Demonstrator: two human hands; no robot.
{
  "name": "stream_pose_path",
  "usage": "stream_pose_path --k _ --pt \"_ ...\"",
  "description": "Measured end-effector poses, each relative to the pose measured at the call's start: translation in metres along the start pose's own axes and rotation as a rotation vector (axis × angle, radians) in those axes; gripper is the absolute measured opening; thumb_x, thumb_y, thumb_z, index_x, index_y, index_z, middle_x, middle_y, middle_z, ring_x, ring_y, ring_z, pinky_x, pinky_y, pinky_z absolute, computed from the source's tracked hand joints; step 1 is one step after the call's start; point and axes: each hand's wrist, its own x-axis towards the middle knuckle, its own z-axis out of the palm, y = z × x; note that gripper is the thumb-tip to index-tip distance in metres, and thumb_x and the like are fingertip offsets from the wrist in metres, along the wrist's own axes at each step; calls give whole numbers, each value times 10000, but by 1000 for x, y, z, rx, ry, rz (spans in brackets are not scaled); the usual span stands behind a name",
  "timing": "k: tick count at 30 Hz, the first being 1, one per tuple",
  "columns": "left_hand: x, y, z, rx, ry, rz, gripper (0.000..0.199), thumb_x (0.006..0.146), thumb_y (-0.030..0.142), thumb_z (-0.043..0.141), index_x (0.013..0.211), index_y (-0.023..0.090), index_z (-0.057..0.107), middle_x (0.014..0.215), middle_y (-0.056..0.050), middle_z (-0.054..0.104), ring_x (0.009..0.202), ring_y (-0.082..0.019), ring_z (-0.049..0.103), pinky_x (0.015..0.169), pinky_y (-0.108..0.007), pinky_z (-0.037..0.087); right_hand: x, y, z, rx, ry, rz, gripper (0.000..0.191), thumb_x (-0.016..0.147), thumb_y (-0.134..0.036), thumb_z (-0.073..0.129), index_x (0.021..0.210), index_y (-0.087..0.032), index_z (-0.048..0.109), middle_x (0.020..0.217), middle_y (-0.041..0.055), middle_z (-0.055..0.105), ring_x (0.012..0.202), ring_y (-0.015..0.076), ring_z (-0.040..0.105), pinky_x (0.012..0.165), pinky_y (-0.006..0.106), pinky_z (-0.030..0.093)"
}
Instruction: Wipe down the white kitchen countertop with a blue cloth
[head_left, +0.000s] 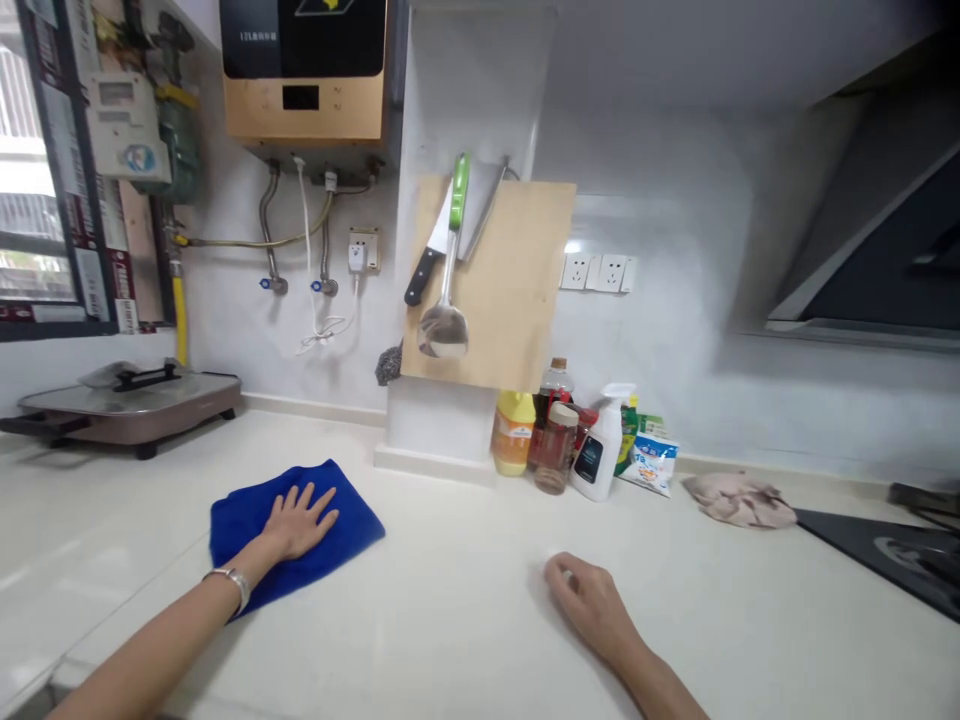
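Note:
My left hand [300, 522] lies flat with its fingers spread on a blue cloth [352, 520], which rests on the white countertop [450, 580]. A silver bracelet circles my left wrist. Further right, my right hand [589, 598] rests on or just over the bare counter, fingers curled in, with nothing seen in it. Behind it, against the wall, stand a white spray bottle [598, 455], a brown jar with a pale lid [556, 452] and a yellow bottle [514, 435].
An electric pan [135, 405] sits at the left. At the right are a crumpled beige cloth [739, 499] and a black stove [900, 555]. A cutting board [517, 290] with knives and a spatula hangs above the counter. A white packet [652, 462] leans near the bottles.

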Motion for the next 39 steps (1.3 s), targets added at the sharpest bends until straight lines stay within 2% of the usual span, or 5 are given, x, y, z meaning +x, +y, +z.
stream_pose_path --k 12,17,28,33,39 --pt "-116 117 -9 32 -97 395 698 938 636 208 1536 278 230 1610 -143 125 1476 -361 36 1196 -574 109 12 -2 4 -47 -45 -48 297 880 -281 363 726 -198 604 680 17 643 627 169 561 619 280 348" --pt "-140 162 -11 -52 -163 591 697 933 643 234 1540 301 213 1618 -135 93 1472 -371 -9 1178 -645 85 14 -3 6 -84 -27 -63 287 873 -245 396 717 -196 632 666 17 657 605 159 565 600 274 328" --pt "-141 255 6 -221 -256 1012 732 912 681 280 1544 325 183 1631 -117 22 1472 -381 -73 1176 -656 24 25 0 -18 -164 304 -32 277 877 -279 425 706 -202 628 615 16 644 507 140 537 580 259 353" --pt "-122 294 14 -247 -216 1046 711 912 670 311 1531 328 238 1633 -107 73 1479 -392 -26 1183 -636 49 21 2 -31 -233 477 -132 238 878 -249 435 783 -181 642 749 42 700 577 137 592 607 243 399" --pt "-90 331 24 -204 -193 1018 689 935 621 282 1536 289 233 1635 -91 89 1485 -381 23 1196 -602 55 5 -5 -36 -201 460 -222 222 895 -231 444 819 -179 645 785 44 707 639 135 633 618 224 440"
